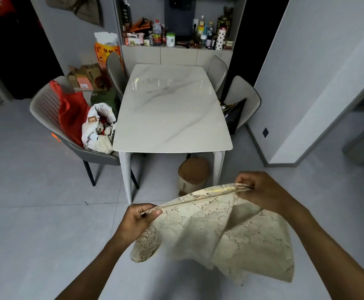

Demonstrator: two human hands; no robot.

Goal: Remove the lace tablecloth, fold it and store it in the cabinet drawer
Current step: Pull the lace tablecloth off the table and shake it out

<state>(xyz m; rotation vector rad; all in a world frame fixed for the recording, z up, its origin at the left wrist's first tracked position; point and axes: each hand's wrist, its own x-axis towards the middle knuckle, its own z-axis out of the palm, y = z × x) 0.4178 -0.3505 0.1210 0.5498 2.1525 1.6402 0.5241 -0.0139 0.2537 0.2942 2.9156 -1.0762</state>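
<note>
Lace tablecloth [220,230], cream and already off the table [172,109], hangs in mid-air near the camera, above grey floor and well in front of the table's near edge. It is gathered into several layers; its upper edge runs taut between two hands, and the rest droops in soft folds below. It looks light, limp and open-weave, so it will likely sag wherever unsupported and could snag on a fingernail; the stitched edge and corners seem the safest places to hold for the next fold.

Left hand [137,219], lower and closer to the camera, pinches one end of the edge between thumb and curled fingers. Right hand [261,191], higher and farther out, has its fingers curled round the other end. Both forearms reach forward from the bottom of the view.

Beyond the table stands a cabinet [176,55] with a cluttered shelf. Chairs flank the table, and a small bin [193,174] sits beneath it.
</note>
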